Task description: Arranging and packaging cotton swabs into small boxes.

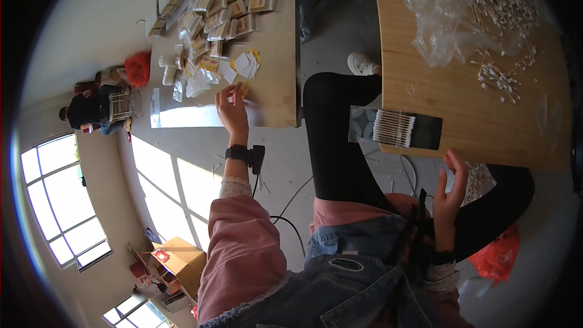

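Over the left table, my left hand [232, 112] has its fingers curled, with a small yellow card [245, 90] at the fingertips. Just beyond lies a loose stack of white and yellow cards [246, 64]. Many small clear packets of cotton swabs [218, 18] are heaped farther up. My right hand [449, 191] hovers by the near edge of the right table, fingers apart and holding nothing. Close to it, a row of cotton swabs [393, 129] lies side by side on a dark flat strip [428, 132], which juts past the table's left edge.
Loose cotton swabs [501, 3] and a clear plastic bag [440, 24] cover the far part of the right table [437, 91]. A gap separates it from the left table [276, 97]. Cables [291, 206] cross the floor. Another person [88, 109] sits far left; a cardboard box [182, 261] stands lower left.
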Tool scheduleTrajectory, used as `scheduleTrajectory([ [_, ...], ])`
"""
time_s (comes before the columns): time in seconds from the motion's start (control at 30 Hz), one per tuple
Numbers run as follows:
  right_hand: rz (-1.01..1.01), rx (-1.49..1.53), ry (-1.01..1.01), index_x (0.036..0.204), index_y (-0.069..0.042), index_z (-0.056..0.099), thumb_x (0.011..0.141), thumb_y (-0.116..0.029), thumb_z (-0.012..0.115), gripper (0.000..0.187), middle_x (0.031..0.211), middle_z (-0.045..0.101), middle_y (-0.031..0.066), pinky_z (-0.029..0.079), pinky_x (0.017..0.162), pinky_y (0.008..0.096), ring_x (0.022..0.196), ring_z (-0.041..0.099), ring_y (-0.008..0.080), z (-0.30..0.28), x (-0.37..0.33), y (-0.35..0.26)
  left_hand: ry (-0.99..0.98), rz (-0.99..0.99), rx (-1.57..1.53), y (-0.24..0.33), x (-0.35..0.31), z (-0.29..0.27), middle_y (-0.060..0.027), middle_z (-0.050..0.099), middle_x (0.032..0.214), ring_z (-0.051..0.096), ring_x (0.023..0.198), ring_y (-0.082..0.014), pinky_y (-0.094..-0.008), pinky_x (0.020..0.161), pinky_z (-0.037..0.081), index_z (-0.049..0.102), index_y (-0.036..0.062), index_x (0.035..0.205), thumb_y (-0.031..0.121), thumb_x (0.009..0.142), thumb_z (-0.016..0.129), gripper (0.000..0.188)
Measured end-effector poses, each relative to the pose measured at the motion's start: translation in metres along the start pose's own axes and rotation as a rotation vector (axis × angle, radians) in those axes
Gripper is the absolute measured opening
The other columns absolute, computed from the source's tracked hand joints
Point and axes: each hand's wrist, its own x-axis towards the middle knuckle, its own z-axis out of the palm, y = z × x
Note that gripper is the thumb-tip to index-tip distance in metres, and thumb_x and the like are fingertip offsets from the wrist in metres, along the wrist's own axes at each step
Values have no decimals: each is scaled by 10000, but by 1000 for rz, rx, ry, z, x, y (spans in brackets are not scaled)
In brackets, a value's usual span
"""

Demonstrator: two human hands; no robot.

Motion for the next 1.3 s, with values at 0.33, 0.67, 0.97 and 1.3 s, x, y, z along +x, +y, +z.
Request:
scheduleTrajectory([
  [0.33,-15,2,-12,1356,6,557,958,53,551,401,1304,601,162,493,986,373,1131,635,278,1,2,-3,-28,-156,-191,-18,3,-13,-88,708,782,673,732,-177,-328,701,527,717,6,970,189,896,787,209],
  [0.67,246,787,-370,1450,-24,453,945,-94,720,575,1394,574,168,494,996,372,1200,618,248,-2,21,-103,-679,-482,-1010,200,-78,-92,-52,719,907,663,796,-90,-220,732,489,706,4,993,108,947,736,117],
  [0.97,368,921,-355,1056,-8,604,946,-43,713,159,1026,652,38,524,825,241,938,640,90,-31,9,-104,-1147,-564,-1336,274,-153,-106,-70,707,975,673,832,-115,-238,776,544,649,-10,1063,120,977,705,166],
  [1.3,460,944,-506,1089,-4,606,975,-41,673,137,973,664,48,505,634,212,731,633,71,-69,-28,-101,-1642,-544,-1354,279,-161,-116,-67,709,893,664,740,-111,-227,647,547,710,-18,1000,191,968,726,212],
])
